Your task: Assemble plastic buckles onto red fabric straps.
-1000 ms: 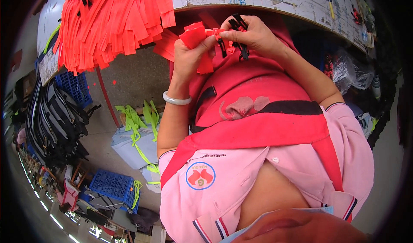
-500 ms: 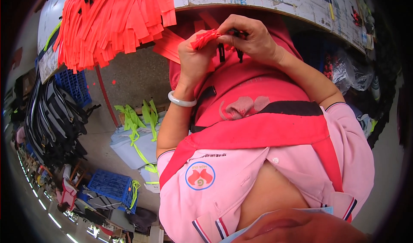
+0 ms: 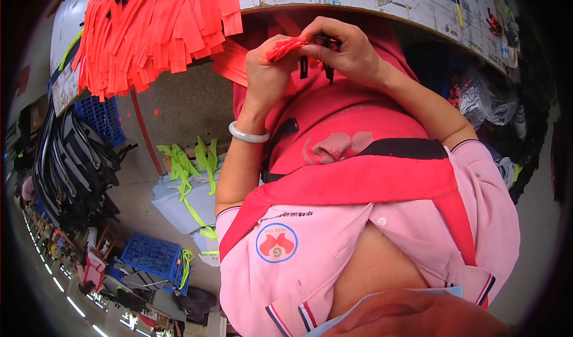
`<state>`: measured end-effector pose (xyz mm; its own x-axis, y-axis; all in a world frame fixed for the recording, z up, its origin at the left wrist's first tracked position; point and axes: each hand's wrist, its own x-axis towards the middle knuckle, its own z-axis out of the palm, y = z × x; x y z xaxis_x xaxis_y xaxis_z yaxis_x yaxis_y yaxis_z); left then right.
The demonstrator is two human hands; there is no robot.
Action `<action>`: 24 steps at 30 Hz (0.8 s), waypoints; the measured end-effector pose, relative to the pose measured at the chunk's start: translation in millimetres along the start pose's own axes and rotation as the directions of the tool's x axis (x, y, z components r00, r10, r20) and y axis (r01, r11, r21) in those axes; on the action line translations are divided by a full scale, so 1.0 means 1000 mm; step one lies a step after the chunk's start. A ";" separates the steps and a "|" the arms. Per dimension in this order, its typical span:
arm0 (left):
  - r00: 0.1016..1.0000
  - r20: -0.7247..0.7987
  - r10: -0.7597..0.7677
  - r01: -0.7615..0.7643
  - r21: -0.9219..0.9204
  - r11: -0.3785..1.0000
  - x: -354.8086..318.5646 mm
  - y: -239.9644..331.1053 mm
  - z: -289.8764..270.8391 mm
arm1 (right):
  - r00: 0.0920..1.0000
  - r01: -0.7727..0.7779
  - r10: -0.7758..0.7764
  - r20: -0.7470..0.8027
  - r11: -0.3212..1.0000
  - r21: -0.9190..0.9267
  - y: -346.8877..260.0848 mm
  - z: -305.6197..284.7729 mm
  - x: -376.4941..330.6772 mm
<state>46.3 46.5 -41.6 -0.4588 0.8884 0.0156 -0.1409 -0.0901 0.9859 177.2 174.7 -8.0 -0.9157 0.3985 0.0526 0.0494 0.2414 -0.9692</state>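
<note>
Just below the far edge of the bench [image 3: 382, 0], a thin red strap [image 3: 285, 47] is held by both hands. The left hand [image 3: 268, 74] is closed around one end of the red strap, with the fingers curled tight. The right hand [image 3: 349, 50] is closed too, and the other end of the strap is pinched between its thumb and fingertips. A small black buckle [image 3: 325, 40] is gripped in the right hand, right where the strap ends. The two hands are touching each other over the strap. A white bangle [image 3: 248, 136] is worn on the left wrist.

A big pile of red straps [image 3: 149, 32] is laid on the bench to the far left, and their ends are hung down over the edge. A red apron [image 3: 358, 182] is worn over a pink shirt [image 3: 334, 259], just under the hands. On the floor to the left, some yellow-green straps [image 3: 191, 164] are laid on a grey cloth [image 3: 179, 202]. A blue crate [image 3: 152, 258] is set near the lower left, and another blue crate [image 3: 101, 119] is stood further up on the left. Black straps [image 3: 68, 170] are piled at the far left side. A shiny plastic bag [image 3: 477, 98] is seen to the right, under the bench.
</note>
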 end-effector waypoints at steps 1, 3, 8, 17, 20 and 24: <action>0.997 -0.009 -0.071 0.071 -0.014 0.997 0.002 0.001 0.001 | 1.000 0.000 0.000 0.000 1.000 -0.003 0.004 0.000 -0.002; 0.990 -0.018 -0.141 0.141 -0.031 0.990 0.004 0.001 0.003 | 0.997 -0.047 0.049 -0.066 0.998 0.040 0.013 -0.001 -0.005; 0.961 0.042 -0.274 0.276 -0.246 0.929 0.013 -0.027 0.005 | 0.976 -0.179 0.183 -0.116 0.983 0.048 0.025 -0.008 -0.005; 0.812 0.155 -0.562 0.538 -0.572 0.619 0.049 -0.048 0.038 | 0.933 -0.310 0.255 -0.255 0.929 -0.203 0.043 -0.040 0.005; 0.686 0.335 -0.646 0.652 -0.678 0.341 0.066 -0.074 0.042 | 0.922 -0.323 0.185 -0.339 0.851 -0.414 0.048 -0.045 0.013; 0.677 0.329 -0.659 0.648 -0.691 0.321 0.077 -0.083 0.051 | 0.903 -0.335 0.181 -0.389 0.865 -0.374 0.057 -0.043 0.016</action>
<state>67.1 144.9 -113.8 0.0709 0.8085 -0.5842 -0.9486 0.2358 0.2112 182.2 232.7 -52.5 -0.6630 0.7478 -0.0347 0.4982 0.4062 -0.7661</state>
